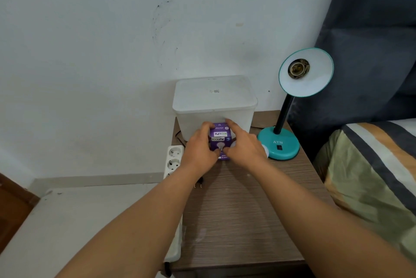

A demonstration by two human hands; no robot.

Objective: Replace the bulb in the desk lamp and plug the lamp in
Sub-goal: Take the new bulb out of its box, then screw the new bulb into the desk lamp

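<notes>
From the head camera, two bare arms reach out over a brown wooden bench (236, 221). The left hand (198, 149) and the right hand (244, 146) are both on a small purple bulb box (220, 140) that stands on the bench, near its back. The left fingers (208, 128) curl around the left side of the box and the right fingers (231, 124) curl around its right side, so both hands are closed on it. The box says "ECOLINK" two times, once the right way up and once upside down, and it has a picture of a white bulb. Just behind the box stands a white plastic tub (215, 102) with its lid on; there is small grey writing on the lid, too blurry to read. To the right stands a teal desk lamp (292, 106). Its round base says "ATN" and has a small black switch. Its shade tilts up toward the camera and the socket (299, 68) inside has no bulb in it. A white power strip (173, 160) lies along the left edge of the bench. A black plug (199, 182) lies loose on the bench beside it. A striped bed (371, 165) is on the right.
</notes>
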